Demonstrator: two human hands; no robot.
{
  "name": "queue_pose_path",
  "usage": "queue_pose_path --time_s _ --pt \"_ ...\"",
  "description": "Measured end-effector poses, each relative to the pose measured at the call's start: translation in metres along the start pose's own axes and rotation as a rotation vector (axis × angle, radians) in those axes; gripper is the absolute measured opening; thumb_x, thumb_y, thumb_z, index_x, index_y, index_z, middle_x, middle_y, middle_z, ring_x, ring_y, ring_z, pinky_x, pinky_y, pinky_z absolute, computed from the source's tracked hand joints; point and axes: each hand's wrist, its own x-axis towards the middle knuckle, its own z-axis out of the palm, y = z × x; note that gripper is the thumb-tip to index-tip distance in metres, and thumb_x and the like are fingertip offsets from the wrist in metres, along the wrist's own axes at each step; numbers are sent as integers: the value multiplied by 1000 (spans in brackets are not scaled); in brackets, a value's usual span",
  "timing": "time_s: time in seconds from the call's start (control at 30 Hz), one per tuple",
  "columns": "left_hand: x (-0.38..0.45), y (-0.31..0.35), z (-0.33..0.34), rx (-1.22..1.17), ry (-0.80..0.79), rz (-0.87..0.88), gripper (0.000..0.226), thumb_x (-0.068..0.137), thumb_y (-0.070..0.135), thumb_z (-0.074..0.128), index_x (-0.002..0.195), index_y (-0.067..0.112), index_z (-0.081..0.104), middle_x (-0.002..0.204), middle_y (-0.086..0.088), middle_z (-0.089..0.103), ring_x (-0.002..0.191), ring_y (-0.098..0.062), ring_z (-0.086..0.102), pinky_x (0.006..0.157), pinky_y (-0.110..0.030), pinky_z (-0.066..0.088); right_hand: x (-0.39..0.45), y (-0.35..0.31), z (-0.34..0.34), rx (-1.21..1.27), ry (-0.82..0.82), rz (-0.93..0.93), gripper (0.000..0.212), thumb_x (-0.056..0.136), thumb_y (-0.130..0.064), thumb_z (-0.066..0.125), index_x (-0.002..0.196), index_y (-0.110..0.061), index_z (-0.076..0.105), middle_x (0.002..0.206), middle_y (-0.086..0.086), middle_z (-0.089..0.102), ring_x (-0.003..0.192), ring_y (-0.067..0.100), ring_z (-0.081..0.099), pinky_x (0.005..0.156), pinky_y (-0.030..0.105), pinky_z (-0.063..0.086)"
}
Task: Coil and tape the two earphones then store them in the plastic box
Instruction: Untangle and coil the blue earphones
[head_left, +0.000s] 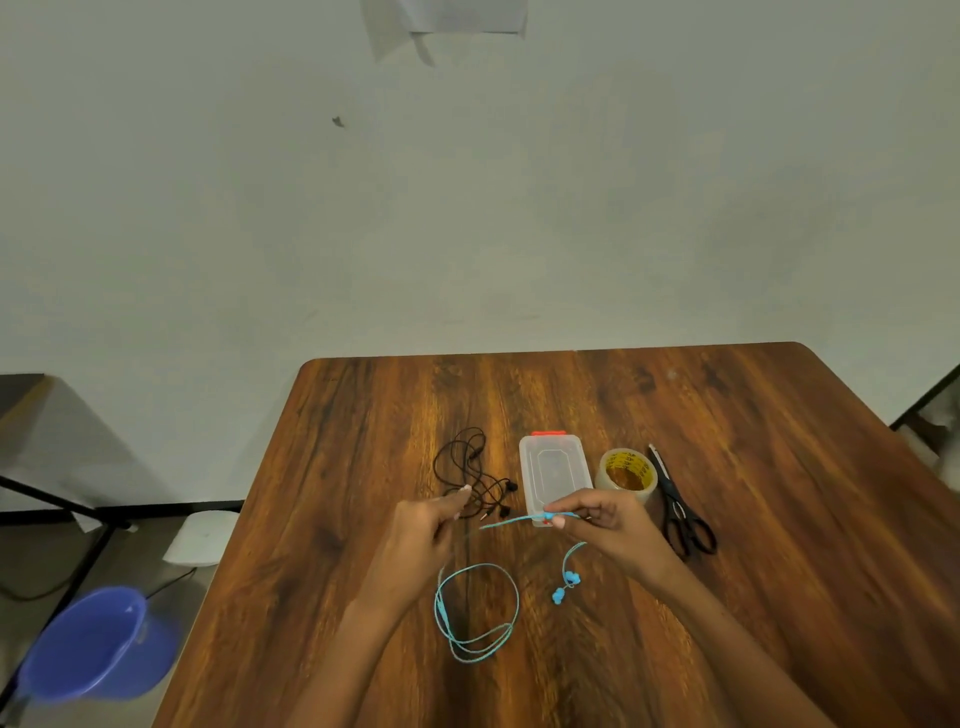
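A blue earphone (475, 613) hangs in loose loops over the wooden table (727, 519), its two buds (566, 584) dangling under my right hand (602, 525). That hand pinches the blue cable near its plug end, just in front of the plastic box. My left hand (426, 525) is raised beside it with fingers extended, and the cable runs toward it; whether the fingers grip it is hidden. A black earphone (475, 473) lies tangled on the table behind my left hand. The clear plastic box (553, 467) with a red clasp lies closed at centre.
A roll of clear tape (626, 473) stands right of the box, with black scissors (680, 509) beside it. A blue bucket (98, 644) sits on the floor at the left, next to a white object (200, 538) and a black metal frame.
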Motion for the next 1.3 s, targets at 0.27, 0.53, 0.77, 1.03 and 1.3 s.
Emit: queue_pose_path --time_s 0.27,0.53,0.77,1.03,1.3 --pt "11 35 19 -228 -123 -94 18 87 35 65 95 24 76 85 10 75 80 1 67 70 -19 51 4 -17 33 -68 39 -89 13 77 -15 77 90 -17 75 88 -2 70 87 9 66 77 27 57" --pt "20 29 9 -491 -174 -247 18 80 27 72 77 10 77 70 -6 74 69 -19 70 66 -23 52 3 -20 30 -11 48 -36 22 70 -18 83 85 -24 67 92 -3 70 85 11 70 75 28 59" --pt "29 26 -7 -434 -244 -238 14 82 23 72 76 11 76 71 -3 73 73 -16 69 72 -25 53 2 -22 16 -88 74 -59 19 66 -13 84 71 -26 71 75 -6 74 74 9 70 70 23 58" --pt "31 31 -14 -368 -295 -180 16 83 24 70 78 10 76 72 -4 74 76 -17 70 76 -29 53 8 -36 4 -101 -49 -96 20 79 -5 73 81 -25 69 84 -4 70 78 8 68 69 21 56" --pt "33 31 -27 -385 -323 -164 13 87 19 66 78 16 75 72 -6 71 73 -12 66 75 -26 51 8 -33 12 -168 -249 -88 16 95 -15 54 96 -9 69 77 -4 65 80 8 63 80 23 49"
